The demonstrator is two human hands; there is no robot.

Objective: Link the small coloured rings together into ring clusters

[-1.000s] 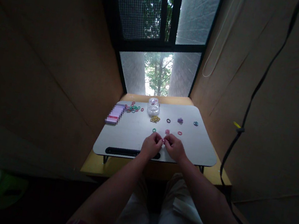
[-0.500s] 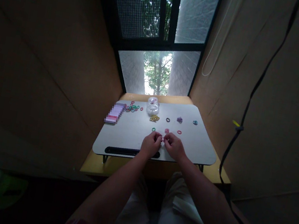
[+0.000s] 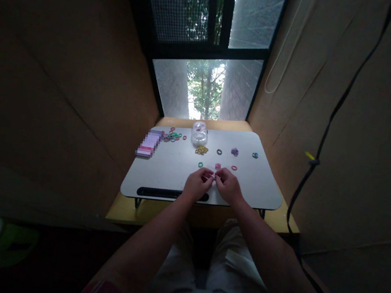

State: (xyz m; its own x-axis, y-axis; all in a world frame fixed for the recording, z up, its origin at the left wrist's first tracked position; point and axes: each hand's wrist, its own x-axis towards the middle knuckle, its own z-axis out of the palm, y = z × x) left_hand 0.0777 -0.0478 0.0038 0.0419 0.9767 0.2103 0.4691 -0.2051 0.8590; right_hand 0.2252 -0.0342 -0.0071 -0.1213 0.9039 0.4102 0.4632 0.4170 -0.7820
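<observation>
My left hand (image 3: 198, 184) and my right hand (image 3: 227, 186) meet low over the white table. Fingertips of both are closed in a pinch on a small pale pink piece (image 3: 213, 175), mostly hidden by the fingers. Just beyond them lies a little cluster of pink rings (image 3: 218, 166). A green ring (image 3: 200, 165) is on its left, and a red-pink ring (image 3: 234, 168) on its right. Farther back are a pile of yellow rings (image 3: 201, 150), a dark ring (image 3: 219, 152), a purple cluster (image 3: 234, 151) and a teal cluster (image 3: 255, 155).
A clear plastic container (image 3: 199, 134) stands at the back of the white folding table (image 3: 161, 173). Mixed coloured rings (image 3: 172, 136) lie back left, beside a blurred-out flat item (image 3: 149, 143). A black slot (image 3: 157, 192) runs along the front edge. A dark strap (image 3: 328, 124) hangs at right.
The view has tilted slightly, so everything sits a little higher. Both hands keep their pinch on the pale pink piece, with small finger shifts; less of it shows now.
</observation>
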